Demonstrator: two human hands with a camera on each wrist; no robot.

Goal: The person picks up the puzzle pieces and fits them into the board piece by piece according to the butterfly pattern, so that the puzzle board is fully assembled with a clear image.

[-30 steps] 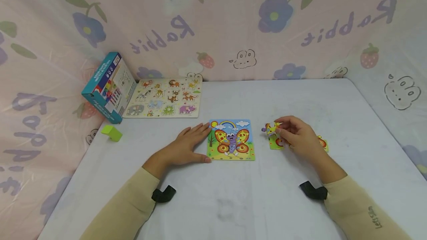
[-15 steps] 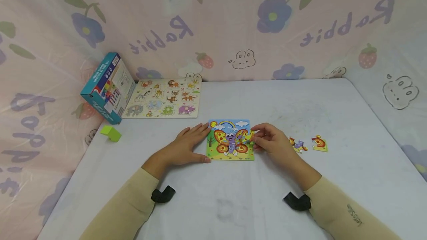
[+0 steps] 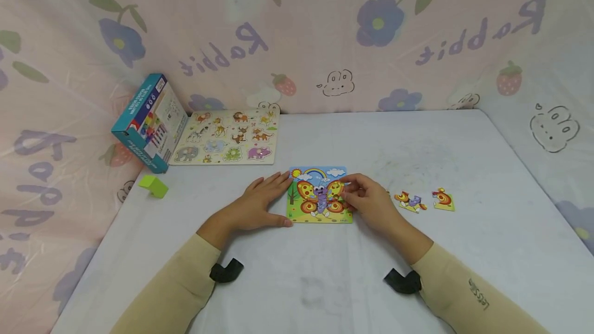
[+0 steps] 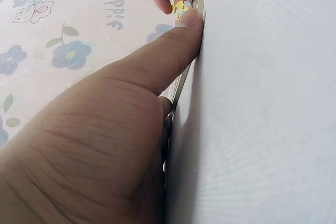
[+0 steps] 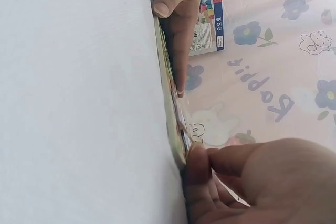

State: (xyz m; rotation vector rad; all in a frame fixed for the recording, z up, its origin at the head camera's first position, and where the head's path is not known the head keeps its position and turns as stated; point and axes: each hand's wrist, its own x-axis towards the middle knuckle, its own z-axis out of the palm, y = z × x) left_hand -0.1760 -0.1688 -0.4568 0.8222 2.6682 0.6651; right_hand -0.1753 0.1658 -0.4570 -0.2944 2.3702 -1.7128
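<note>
A square butterfly puzzle board (image 3: pixel 303 216) lies mid-table in the head view. My left hand (image 3: pixel 252 204) rests flat beside it, fingertips and thumb touching its left edge. My right hand (image 3: pixel 373 202) is at the board's right side, thumb and fingers pinching a puzzle piece (image 4: pixel 182 6), which shows yellow and red in the left wrist view. Fingers hide much of that piece, and I cannot tell if it lies flat on the board. Right of the hand are two loose puzzle pieces, one with purple and orange (image 3: pixel 411 202), another with an orange swirl (image 3: pixel 444 199).
Behind the left hand lies a wooden animal puzzle (image 3: pixel 225 138), against a blue toy box (image 3: pixel 150 122) that stands tilted. A light green block (image 3: pixel 154 185) sits near the table's left edge. Printed cloth walls rise along the back and sides.
My right hand has carried the pinched puzzle piece leftward from the loose pieces to the board's right side. That uncovered the purple-orange piece. My left hand has stayed in place.
</note>
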